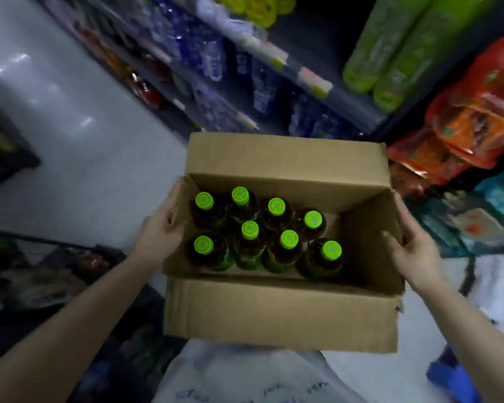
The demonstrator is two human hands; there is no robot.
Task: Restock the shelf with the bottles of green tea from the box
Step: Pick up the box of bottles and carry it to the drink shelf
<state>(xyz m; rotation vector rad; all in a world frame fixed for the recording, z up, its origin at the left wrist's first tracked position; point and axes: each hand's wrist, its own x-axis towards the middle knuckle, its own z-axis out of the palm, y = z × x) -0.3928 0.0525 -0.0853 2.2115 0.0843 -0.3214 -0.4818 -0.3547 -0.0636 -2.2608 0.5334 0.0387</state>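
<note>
Fingers (169, 212) grip open box (280, 312); eight green-capped bottles (249, 242) upright.

dim, blurred edges (floor glare)

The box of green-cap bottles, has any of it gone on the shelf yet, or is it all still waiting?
Nothing looks shelved yet. The open brown cardboard box is held up by both hands, the left hand and right hand gripping its two ends. Eight dark bottles with bright green caps stand inside, with bare space at the right end. All eight are left to go on the blurred shelf.
</note>
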